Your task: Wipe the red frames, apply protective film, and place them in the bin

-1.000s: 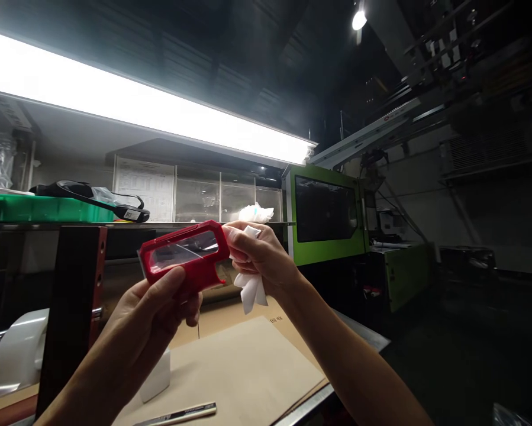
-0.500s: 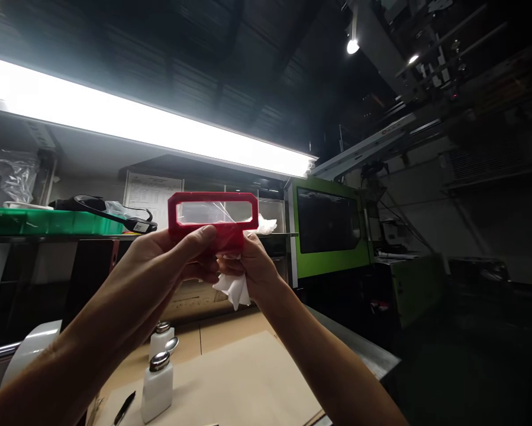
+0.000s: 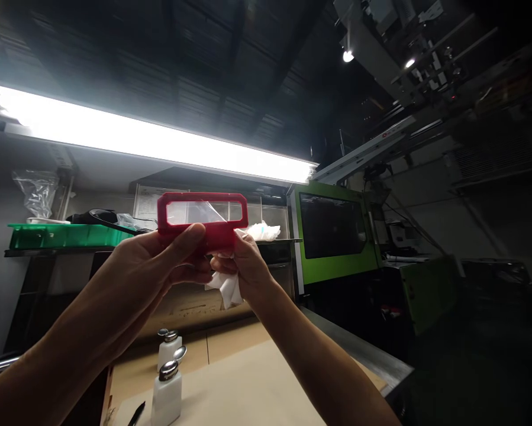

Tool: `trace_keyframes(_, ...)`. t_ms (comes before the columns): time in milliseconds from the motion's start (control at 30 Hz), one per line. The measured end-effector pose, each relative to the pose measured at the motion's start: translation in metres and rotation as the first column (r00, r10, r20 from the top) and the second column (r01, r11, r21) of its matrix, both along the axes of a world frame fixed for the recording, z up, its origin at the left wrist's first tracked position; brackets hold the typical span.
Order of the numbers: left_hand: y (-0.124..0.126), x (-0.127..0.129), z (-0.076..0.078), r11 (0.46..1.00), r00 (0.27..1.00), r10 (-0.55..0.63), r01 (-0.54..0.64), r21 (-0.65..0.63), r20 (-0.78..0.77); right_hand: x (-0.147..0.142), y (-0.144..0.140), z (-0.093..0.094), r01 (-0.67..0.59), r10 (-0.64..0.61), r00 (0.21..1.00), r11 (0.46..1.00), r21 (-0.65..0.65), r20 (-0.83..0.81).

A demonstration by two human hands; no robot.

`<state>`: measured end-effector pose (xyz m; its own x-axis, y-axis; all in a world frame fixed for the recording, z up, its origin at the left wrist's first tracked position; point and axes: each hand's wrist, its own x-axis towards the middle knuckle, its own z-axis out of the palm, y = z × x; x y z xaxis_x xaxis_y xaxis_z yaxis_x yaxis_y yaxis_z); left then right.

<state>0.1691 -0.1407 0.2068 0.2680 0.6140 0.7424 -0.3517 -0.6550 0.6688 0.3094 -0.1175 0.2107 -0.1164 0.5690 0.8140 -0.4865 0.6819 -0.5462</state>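
Observation:
Up in front of the shelf is a red plastic frame (image 3: 221,235) with a long, see-through window. My left hand (image 3: 159,260) grips its lower left side, the thumb lying across the front face. At the lower right corner, my right hand (image 3: 250,263) pinches a white cloth or tissue (image 3: 228,290) against the frame; part of it hangs below the fingers. Some of the right fingertips are hidden behind the frame and the cloth.
Two white bottles with metal tops, a near one (image 3: 167,396) and a far one (image 3: 168,350), stand on the cardboard-covered bench (image 3: 234,384) beside a black pen (image 3: 136,413). A green tray (image 3: 65,235) sits on the shelf. To the right is a green machine (image 3: 337,269).
The view has shifted, so the bench and shelf sit lower in the picture. Both hands and the red frame appear slightly further left, with the grip unchanged.

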Motion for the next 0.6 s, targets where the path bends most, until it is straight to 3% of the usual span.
trace_keyframes(167,0.005,-0.006,-0.005,0.999,0.999,0.033,-0.034,-0.027,-0.012,0.013,-0.020,0.007,0.108,-0.097,0.982,0.993,0.055,-0.164)
trace_keyframes(233,0.003,-0.007,-0.005,0.996,0.997,0.069,-0.068,-0.054,0.022,0.019,-0.033,0.002,0.239,-0.210,0.960,0.960,0.147,-0.185)
trace_keyframes(267,0.002,-0.008,-0.004,0.994,0.995,0.092,-0.089,-0.061,0.047,0.021,-0.040,-0.003,0.335,-0.300,0.937,0.917,0.218,-0.177)
trace_keyframes(300,0.001,-0.008,-0.003,0.992,0.992,0.112,-0.108,-0.068,0.061,0.022,-0.047,-0.008,0.446,-0.415,0.895,0.840,0.308,-0.164)
trace_keyframes(333,0.000,-0.009,-0.003,0.990,0.990,0.124,-0.119,-0.071,0.068,0.021,-0.053,-0.013,0.555,-0.545,0.824,0.718,0.419,-0.158)
trace_keyframes(400,0.001,-0.010,-0.003,0.992,0.992,0.118,-0.114,-0.059,0.055,0.019,-0.060,-0.022,0.656,-0.784,0.597,0.355,0.666,-0.169)
trace_keyframes(467,0.003,-0.011,-0.004,0.995,0.995,0.093,-0.092,-0.037,0.032,0.017,-0.061,-0.026,0.558,-0.906,0.341,-0.018,0.829,-0.249)
trace_keyframes(500,0.004,-0.011,-0.005,0.996,0.996,0.088,-0.087,-0.030,0.028,0.017,-0.059,-0.026,0.485,-0.926,0.240,-0.146,0.862,-0.292)
trace_keyframes(533,0.004,-0.011,-0.006,0.996,0.996,0.087,-0.087,-0.027,0.024,0.018,-0.056,-0.025,0.435,-0.934,0.153,-0.231,0.870,-0.324)
trace_keyframes(600,0.004,-0.011,-0.009,0.995,0.996,0.089,-0.088,-0.035,0.009,0.022,-0.048,-0.021,0.423,-0.934,0.016,-0.317,0.849,-0.357)
